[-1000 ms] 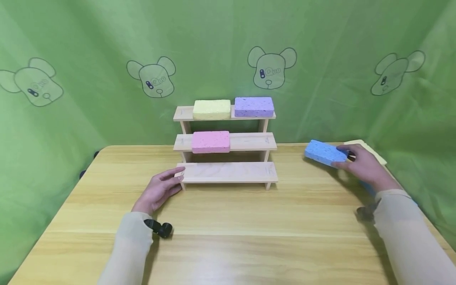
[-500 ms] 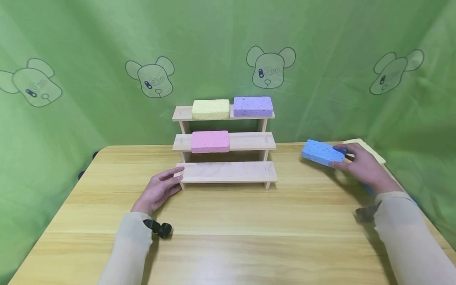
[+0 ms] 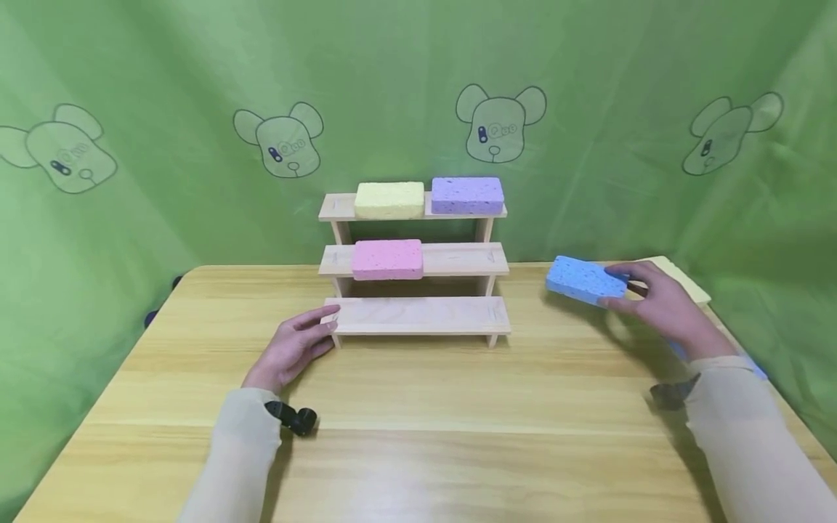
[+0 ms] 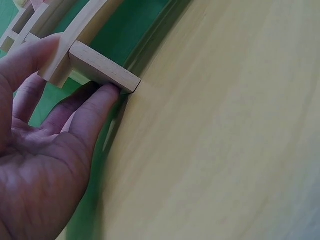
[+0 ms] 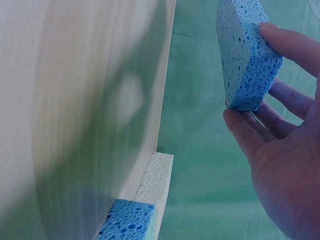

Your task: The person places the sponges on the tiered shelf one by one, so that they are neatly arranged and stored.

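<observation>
At the right, my right hand (image 3: 660,301) pinches a blue sponge (image 3: 585,280) by its right end. Thumb and fingers lie on opposite faces of the sponge (image 5: 247,60) in the right wrist view, and it is held above the table. My left hand (image 3: 294,349) grips the left end of the lowest step of a three-tier wooden display stand (image 3: 418,317). In the left wrist view its fingers lie around the board's end and against the short leg (image 4: 105,67). A yellow sponge (image 3: 389,200) and a purple sponge (image 3: 467,195) sit on the top step, a pink sponge (image 3: 388,259) on the middle one.
Behind my right hand a pale yellow sponge (image 3: 676,280) lies at the right edge of the wooden table (image 3: 418,450). Another blue sponge (image 5: 127,220) lies near it, partly hidden by my forearm in the head view. A green curtain (image 3: 392,87) surrounds the table's back and sides.
My right hand has moved slightly left with the blue sponge in its grip. The left hand stays at the stand, and the sponges on the steps have not moved.
</observation>
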`<state>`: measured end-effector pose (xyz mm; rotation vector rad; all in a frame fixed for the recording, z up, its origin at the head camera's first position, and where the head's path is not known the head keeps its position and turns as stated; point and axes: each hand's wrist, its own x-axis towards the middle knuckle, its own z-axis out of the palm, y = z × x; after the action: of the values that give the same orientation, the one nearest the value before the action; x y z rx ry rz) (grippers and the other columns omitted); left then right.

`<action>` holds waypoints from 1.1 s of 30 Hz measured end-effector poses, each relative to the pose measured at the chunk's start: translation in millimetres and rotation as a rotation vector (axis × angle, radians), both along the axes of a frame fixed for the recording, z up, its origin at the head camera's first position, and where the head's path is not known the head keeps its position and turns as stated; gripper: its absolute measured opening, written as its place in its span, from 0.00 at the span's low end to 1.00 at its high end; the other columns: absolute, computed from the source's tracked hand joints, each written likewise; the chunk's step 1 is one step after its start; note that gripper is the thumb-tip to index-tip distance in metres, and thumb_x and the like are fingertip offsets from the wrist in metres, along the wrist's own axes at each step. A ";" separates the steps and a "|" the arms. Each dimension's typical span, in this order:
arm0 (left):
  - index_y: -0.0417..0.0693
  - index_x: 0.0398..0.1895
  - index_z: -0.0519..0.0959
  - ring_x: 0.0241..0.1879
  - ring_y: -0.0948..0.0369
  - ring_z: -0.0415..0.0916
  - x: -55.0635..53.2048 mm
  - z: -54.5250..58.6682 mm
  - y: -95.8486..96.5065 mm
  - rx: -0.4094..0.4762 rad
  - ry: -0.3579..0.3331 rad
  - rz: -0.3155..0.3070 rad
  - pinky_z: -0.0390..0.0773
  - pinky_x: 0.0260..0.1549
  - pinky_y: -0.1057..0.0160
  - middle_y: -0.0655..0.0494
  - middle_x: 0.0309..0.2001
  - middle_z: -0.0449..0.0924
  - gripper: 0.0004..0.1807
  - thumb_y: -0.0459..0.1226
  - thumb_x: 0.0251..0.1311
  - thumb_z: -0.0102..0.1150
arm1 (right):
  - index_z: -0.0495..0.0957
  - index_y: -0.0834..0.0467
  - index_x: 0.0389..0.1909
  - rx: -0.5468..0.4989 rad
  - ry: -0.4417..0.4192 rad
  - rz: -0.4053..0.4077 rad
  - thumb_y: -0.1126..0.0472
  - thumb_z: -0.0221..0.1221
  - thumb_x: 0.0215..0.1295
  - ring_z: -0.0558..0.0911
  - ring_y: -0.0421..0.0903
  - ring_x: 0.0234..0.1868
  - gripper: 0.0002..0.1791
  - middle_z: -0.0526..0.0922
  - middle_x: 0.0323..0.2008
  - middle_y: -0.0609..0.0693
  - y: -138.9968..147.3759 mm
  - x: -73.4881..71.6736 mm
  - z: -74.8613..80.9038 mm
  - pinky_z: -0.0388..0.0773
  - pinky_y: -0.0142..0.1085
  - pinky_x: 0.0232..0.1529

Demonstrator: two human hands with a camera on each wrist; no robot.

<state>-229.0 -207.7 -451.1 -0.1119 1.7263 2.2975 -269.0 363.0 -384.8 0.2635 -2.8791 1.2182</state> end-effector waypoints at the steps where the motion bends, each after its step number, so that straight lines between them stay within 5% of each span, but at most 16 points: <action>1: 0.39 0.67 0.70 0.55 0.54 0.75 0.1 0.1 0.5 0.000 -0.001 0.001 0.74 0.59 0.56 0.47 0.73 0.54 0.27 0.29 0.64 0.61 | 0.65 0.66 0.67 0.001 -0.001 -0.001 0.55 0.69 0.61 0.63 0.70 0.64 0.38 0.60 0.66 0.66 -0.7 0.8 0.5 0.64 0.60 0.63; 16: 0.36 0.67 0.69 0.54 0.55 0.76 0.9 2.1 3.0 0.012 0.012 0.008 0.75 0.57 0.56 0.45 0.71 0.59 0.26 0.27 0.65 0.58 | 0.67 0.68 0.65 0.033 0.064 0.046 0.59 0.69 0.60 0.63 0.67 0.64 0.35 0.63 0.64 0.66 -2.2 -0.1 -1.4 0.61 0.58 0.64; 20: 0.37 0.66 0.70 0.54 0.55 0.76 1.1 1.9 2.7 0.013 0.010 0.010 0.76 0.57 0.56 0.44 0.70 0.60 0.26 0.27 0.64 0.58 | 0.68 0.65 0.65 0.031 0.071 0.038 0.56 0.69 0.60 0.63 0.64 0.64 0.35 0.64 0.63 0.62 -3.9 2.5 0.7 0.65 0.34 0.66; 24: 0.38 0.66 0.71 0.54 0.55 0.76 1.1 1.6 2.5 0.013 0.012 0.008 0.76 0.57 0.56 0.45 0.70 0.60 0.25 0.27 0.64 0.59 | 0.69 0.63 0.66 0.011 0.071 0.035 0.54 0.69 0.60 0.64 0.62 0.64 0.36 0.65 0.63 0.59 -7.1 5.1 4.3 0.61 0.11 0.52; 33: 0.38 0.66 0.71 0.55 0.54 0.76 1.3 1.0 2.7 0.015 0.002 0.016 0.76 0.57 0.56 0.45 0.71 0.59 0.25 0.28 0.64 0.59 | 0.70 0.65 0.64 -0.020 0.105 0.040 0.59 0.69 0.60 0.63 0.63 0.65 0.33 0.65 0.62 0.58 -14.4 7.8 9.2 0.61 0.16 0.59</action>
<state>-227.7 -204.9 -450.1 -0.1211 1.7143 2.3224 -261.2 348.6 -375.6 0.3754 -2.7837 1.2005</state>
